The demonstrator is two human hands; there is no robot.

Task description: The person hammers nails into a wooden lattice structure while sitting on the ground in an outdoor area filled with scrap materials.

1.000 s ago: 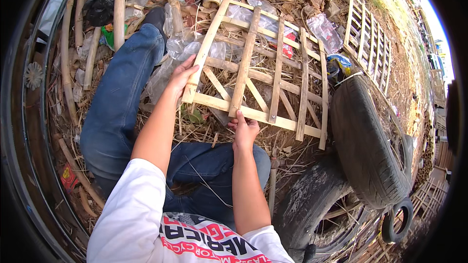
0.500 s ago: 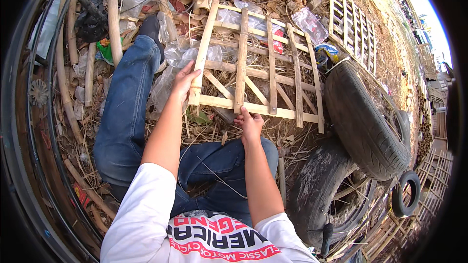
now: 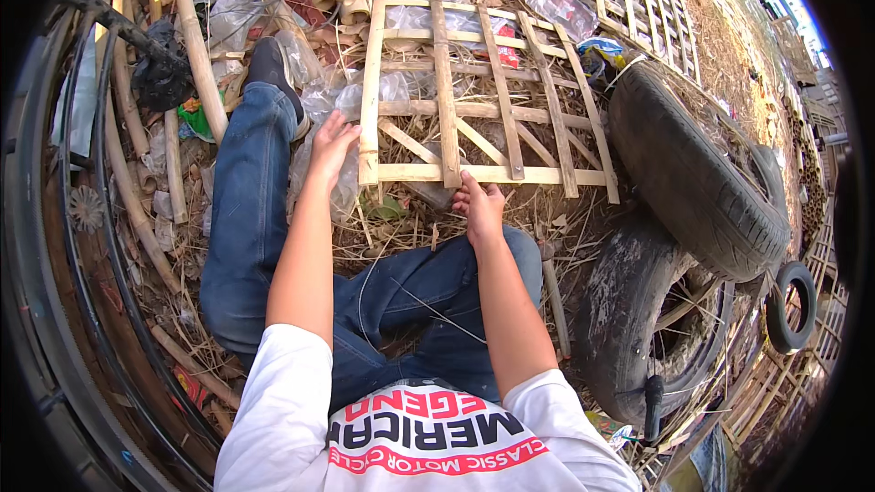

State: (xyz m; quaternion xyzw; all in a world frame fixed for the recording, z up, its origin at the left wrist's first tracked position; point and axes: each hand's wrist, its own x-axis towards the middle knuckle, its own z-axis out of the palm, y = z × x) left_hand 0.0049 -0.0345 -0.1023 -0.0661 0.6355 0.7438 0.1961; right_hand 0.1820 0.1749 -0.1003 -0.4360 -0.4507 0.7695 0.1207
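Note:
A bamboo lattice panel (image 3: 447,96) of pale crossed slats lies in front of me, with two diagonal slats visible beneath it. Beside its left upright slat is my left hand (image 3: 330,148), fingers spread, the tips close to the slat but gripping nothing. At the near edge, my right hand (image 3: 480,210) pinches the bottom slat just right of the second upright, its other fingers curled below. My bent legs in blue jeans (image 3: 246,210) rest on the ground around the near left side of the panel.
Two worn tyres (image 3: 693,173) lean together on the right, with a small black tyre (image 3: 790,307) beyond. Another lattice panel (image 3: 643,5) lies at the far right. Bamboo poles (image 3: 194,46) and a black metal frame (image 3: 68,210) are on the left. Plastic scraps and dry leaves litter the ground.
My left hand has come off the left slat and opened. The panel has turned slightly and sits farther from me. My right hand stays at its near edge, a little farther right along it.

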